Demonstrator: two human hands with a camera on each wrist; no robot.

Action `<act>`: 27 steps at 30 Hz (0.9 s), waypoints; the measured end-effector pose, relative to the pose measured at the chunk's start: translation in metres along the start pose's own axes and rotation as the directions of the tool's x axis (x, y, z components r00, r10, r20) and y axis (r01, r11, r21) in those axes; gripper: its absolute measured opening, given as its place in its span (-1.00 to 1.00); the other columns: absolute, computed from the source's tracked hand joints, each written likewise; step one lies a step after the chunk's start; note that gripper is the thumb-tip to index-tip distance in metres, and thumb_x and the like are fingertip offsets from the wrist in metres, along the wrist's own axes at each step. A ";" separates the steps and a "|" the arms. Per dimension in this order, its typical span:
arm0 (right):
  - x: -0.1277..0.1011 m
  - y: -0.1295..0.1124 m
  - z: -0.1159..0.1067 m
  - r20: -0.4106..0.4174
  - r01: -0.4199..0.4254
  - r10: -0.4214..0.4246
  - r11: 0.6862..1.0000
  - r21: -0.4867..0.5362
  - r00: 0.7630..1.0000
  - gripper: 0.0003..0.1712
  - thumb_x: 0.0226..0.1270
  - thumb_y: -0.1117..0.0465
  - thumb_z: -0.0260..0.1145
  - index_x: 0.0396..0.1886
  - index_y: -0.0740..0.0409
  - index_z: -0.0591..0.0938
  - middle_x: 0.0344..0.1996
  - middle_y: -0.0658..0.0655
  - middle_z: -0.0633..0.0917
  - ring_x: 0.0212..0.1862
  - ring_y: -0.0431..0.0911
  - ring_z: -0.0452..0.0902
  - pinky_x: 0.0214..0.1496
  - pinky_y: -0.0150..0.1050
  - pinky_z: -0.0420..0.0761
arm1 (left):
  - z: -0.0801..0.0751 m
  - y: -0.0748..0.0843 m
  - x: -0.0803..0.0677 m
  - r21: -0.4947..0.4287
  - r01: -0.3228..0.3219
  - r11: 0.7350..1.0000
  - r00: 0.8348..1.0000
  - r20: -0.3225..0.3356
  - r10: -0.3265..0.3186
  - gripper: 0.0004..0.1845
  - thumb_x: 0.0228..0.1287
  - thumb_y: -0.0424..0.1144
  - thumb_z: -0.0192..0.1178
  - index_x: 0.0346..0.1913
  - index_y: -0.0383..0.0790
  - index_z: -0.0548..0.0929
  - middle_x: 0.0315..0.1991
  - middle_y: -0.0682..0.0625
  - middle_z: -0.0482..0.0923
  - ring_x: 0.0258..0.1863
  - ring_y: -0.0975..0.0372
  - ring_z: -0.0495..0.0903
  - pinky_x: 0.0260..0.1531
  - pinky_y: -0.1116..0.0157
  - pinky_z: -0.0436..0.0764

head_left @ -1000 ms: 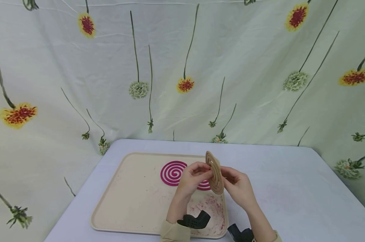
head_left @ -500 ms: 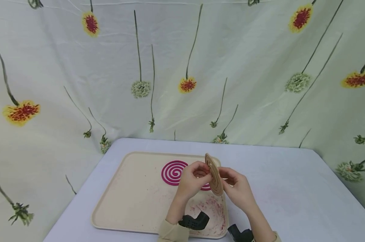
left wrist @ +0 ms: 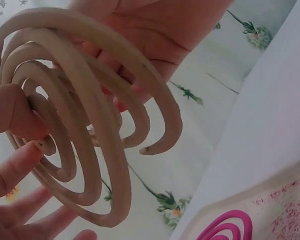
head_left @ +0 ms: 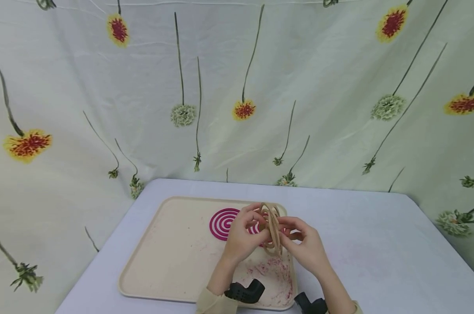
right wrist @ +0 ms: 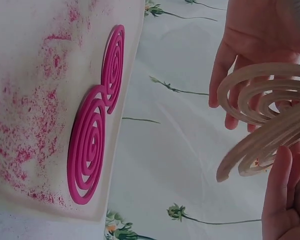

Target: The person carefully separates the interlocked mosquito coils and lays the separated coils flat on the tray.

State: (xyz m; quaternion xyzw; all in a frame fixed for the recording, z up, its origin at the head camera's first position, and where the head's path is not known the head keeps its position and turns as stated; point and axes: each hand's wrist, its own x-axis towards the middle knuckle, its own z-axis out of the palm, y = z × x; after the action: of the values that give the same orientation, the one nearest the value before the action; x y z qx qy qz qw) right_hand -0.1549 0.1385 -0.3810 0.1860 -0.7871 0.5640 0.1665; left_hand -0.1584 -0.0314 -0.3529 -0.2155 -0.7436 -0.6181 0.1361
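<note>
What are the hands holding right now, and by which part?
Both the left hand and the right hand pinch a pair of interlocked tan mosquito coils near their centres, pulling them apart.

Both arms reach forward side by side, and the two hands meet in the air. The left hand [head_left: 242,237] has its fingers [left wrist: 12,112] bent, pinching with the thumb. The right hand [head_left: 305,244] faces it, palm turned inward, fingers [right wrist: 285,185] curled in a light hold.
</note>
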 end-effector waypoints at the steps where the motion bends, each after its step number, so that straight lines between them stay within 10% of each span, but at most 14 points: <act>1: 0.000 0.000 -0.001 0.000 0.002 -0.002 1.000 0.002 1.000 -0.69 0.13 0.40 0.37 -0.08 0.22 0.63 -0.31 -0.01 0.65 -0.29 -0.22 0.49 -0.20 -0.30 0.60 | -0.001 -0.001 0.000 -0.011 -0.002 1.000 1.000 0.011 0.002 -0.91 0.01 -0.49 0.29 -0.44 -0.42 0.56 0.13 -0.35 0.42 0.14 -0.17 0.38 0.00 -0.16 0.46; 12: 0.001 0.007 0.001 0.051 0.024 -0.027 0.998 0.057 0.998 -0.67 0.11 0.40 0.38 -0.07 0.19 0.63 -0.09 0.10 0.66 0.10 0.02 0.49 0.18 0.27 0.32 | -0.010 -0.021 -0.007 0.022 0.009 1.000 1.000 -0.006 -0.008 -0.88 0.00 -0.50 0.31 -0.39 -0.32 0.58 0.12 -0.25 0.49 0.12 -0.08 0.46 -0.10 0.02 0.59; 21: 0.001 0.009 0.003 0.023 0.089 -0.094 0.981 0.172 0.995 -0.66 0.03 0.54 0.34 -0.13 0.37 0.58 -0.38 0.07 0.63 -0.20 -0.24 0.51 0.04 -0.25 0.54 | -0.014 -0.041 -0.008 0.022 -0.020 1.000 1.000 -0.013 0.020 -0.69 -0.01 -0.36 0.39 -0.19 -0.17 0.52 -0.04 0.00 0.57 -0.09 0.13 0.51 -0.14 0.18 0.57; 27: 0.002 0.011 0.002 -0.023 0.120 -0.118 0.983 0.137 0.993 -0.55 -0.04 0.59 0.36 -0.09 0.31 0.56 -0.04 0.14 0.53 0.02 -0.19 0.43 -0.02 -0.27 0.57 | -0.026 -0.039 -0.006 -0.061 0.051 0.997 0.999 0.021 -0.050 -0.60 -0.02 -0.35 0.43 -0.10 -0.20 0.52 -0.18 -0.04 0.49 -0.19 0.08 0.42 -0.26 0.35 0.50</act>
State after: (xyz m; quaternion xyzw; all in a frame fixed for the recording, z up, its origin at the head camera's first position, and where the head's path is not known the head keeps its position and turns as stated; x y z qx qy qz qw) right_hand -0.1615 0.1395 -0.3897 0.2396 -0.7322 0.6078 0.1925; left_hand -0.1739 -0.0631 -0.3839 -0.2068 -0.7308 -0.6417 0.1068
